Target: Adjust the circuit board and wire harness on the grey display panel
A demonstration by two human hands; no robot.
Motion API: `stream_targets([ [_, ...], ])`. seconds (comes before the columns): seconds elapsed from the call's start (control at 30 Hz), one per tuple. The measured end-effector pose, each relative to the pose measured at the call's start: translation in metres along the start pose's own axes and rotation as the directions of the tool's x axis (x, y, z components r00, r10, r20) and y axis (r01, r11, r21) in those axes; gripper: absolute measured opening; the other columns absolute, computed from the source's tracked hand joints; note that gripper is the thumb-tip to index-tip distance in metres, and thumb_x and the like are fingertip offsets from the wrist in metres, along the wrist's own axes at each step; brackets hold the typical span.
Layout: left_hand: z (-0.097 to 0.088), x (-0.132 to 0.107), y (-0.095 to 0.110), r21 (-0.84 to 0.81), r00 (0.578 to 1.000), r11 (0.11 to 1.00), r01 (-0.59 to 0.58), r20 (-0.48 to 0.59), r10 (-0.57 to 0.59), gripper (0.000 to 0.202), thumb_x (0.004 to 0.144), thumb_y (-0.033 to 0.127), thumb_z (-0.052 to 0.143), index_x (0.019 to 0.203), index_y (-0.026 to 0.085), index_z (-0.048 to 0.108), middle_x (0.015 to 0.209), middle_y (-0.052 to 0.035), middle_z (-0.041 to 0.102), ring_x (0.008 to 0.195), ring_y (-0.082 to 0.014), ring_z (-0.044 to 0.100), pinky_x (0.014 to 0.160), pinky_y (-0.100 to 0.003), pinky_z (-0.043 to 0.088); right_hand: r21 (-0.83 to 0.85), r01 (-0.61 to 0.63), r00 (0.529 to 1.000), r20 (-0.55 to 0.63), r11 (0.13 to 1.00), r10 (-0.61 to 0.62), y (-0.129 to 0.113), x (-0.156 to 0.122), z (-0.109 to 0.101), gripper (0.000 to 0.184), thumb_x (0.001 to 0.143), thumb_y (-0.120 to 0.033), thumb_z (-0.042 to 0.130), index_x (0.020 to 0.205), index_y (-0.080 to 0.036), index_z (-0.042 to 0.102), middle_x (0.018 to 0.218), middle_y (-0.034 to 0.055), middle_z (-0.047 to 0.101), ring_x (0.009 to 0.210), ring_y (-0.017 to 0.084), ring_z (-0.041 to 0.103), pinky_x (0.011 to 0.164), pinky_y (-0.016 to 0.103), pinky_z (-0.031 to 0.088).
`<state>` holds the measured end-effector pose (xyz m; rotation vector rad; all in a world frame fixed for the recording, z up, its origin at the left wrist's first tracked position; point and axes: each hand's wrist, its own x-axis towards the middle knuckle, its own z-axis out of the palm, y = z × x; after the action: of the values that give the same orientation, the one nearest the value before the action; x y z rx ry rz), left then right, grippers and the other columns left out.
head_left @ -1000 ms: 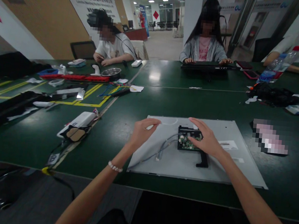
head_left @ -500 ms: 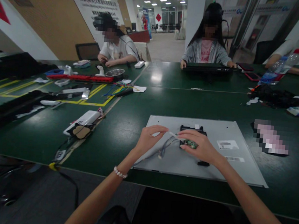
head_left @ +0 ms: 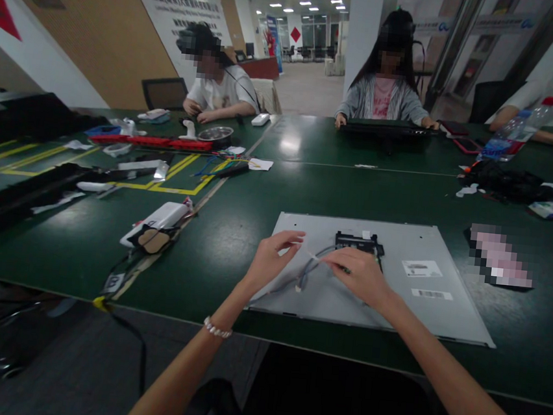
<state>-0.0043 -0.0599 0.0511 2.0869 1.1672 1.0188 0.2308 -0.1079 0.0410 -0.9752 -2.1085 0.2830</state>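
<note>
A grey metal panel (head_left: 395, 297) lies flat on the green table (head_left: 258, 193) in front of me. A black bracket (head_left: 358, 243) sits on its far middle. My left hand (head_left: 271, 259) pinches the end of a thin pale cable (head_left: 308, 255) above the panel's left part. My right hand (head_left: 355, 275) is closed just right of it, gripping a small green circuit board that its fingers mostly hide. Grey and blue wires (head_left: 299, 278) trail from between my hands down onto the panel.
A white device with a tan pad (head_left: 155, 225) lies to the left by a yellow-taped zone (head_left: 176, 178). Black items (head_left: 508, 181) and a water bottle (head_left: 508, 135) sit at the far right. Three people sit along the far side of the table.
My right hand lifted the green board off the black bracket and drew it toward me. My left hand came in and pinched the cable end. The view shifted slightly.
</note>
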Motion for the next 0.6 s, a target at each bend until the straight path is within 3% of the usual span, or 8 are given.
stream_targets([
  [0.13,-0.002,-0.015,0.009,0.077,0.982,0.997,-0.006,-0.189,0.020,0.028,0.092,0.021,0.050,0.116,0.019,0.065,0.119,-0.0086,0.069,0.105,-0.0182,0.067,0.090,-0.035,0.058,-0.221,0.068,0.997,0.057,0.973,-0.057,-0.002,-0.001,0.011,0.028,0.094,-0.010,0.051,0.117,-0.016,0.067,0.101,0.0093,0.074,0.094,0.022,0.066,0.086,0.037,0.052],
  [0.2,0.001,-0.025,0.014,0.166,0.972,0.986,-0.025,-0.227,0.063,0.026,0.093,0.020,0.050,0.114,0.020,0.065,0.119,-0.0078,0.068,0.111,-0.0192,0.065,0.095,-0.038,0.056,-0.309,0.104,0.993,0.084,0.945,-0.082,-0.003,-0.003,0.016,0.028,0.093,-0.009,0.053,0.117,-0.013,0.065,0.099,0.0100,0.073,0.092,0.023,0.064,0.084,0.037,0.051],
  [0.4,0.025,-0.048,0.016,0.365,0.986,0.922,-0.129,-0.056,0.160,0.033,0.095,0.012,0.043,0.121,0.019,0.062,0.126,-0.0084,0.065,0.120,-0.0208,0.060,0.105,-0.045,0.050,-0.402,0.153,0.979,0.188,0.903,-0.082,-0.006,-0.009,0.027,0.013,0.091,-0.011,0.059,0.098,-0.016,0.069,0.094,0.0072,0.071,0.088,0.021,0.061,0.079,0.033,0.048],
  [0.6,0.048,-0.052,0.009,0.468,0.988,0.870,-0.156,0.060,0.145,0.037,0.091,0.004,0.044,0.123,0.013,0.062,0.130,-0.0131,0.064,0.125,-0.0241,0.057,0.106,-0.046,0.049,-0.438,0.157,0.971,0.234,0.885,-0.056,-0.010,-0.011,0.034,0.012,0.093,-0.011,0.056,0.091,-0.016,0.067,0.092,0.0066,0.069,0.088,0.021,0.059,0.078,0.033,0.047],
])
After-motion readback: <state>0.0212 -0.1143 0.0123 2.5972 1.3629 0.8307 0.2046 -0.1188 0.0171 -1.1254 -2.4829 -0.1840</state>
